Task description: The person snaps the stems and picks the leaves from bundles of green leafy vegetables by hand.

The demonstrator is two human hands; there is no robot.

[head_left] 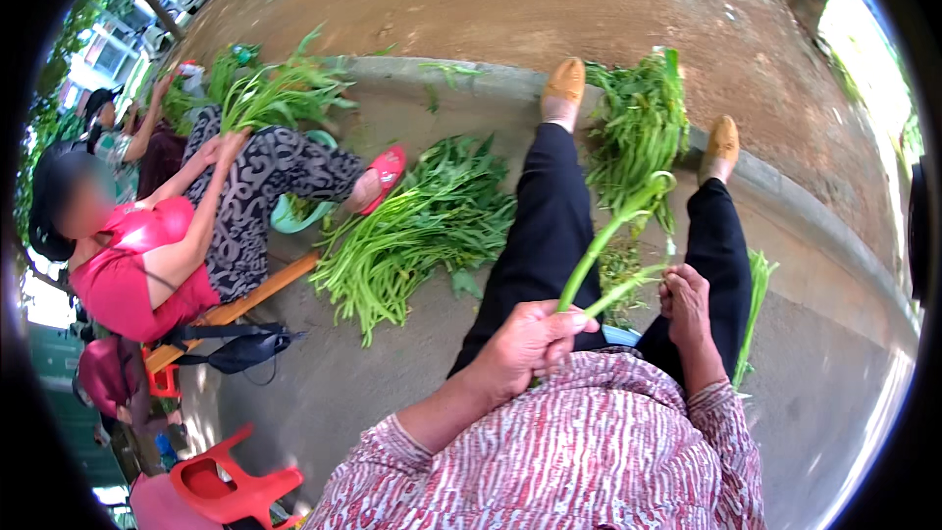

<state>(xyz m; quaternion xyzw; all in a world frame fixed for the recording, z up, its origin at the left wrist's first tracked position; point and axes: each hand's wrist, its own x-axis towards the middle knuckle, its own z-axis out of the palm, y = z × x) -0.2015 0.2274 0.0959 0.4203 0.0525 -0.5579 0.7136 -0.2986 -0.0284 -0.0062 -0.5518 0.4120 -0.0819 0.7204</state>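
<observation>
My left hand grips pale green, leafless vegetable stems, one of them curled at its far end. At the tip of the lower stem, my right hand has its fingers closed on a thin end. Both hands are above my lap, between my dark trouser legs. Beyond them, a heap of long-stemmed leafy greens lies between my feet against the kerb. Leaf scraps and the rim of a light blue container show partly below the stems. Some cut stems lie beside my right leg.
A large pile of leafy greens lies on the pavement to my left. Past it, a person in red sits on a wooden bench, holding greens beside a teal basin. A red plastic stool is at lower left; a concrete kerb runs ahead.
</observation>
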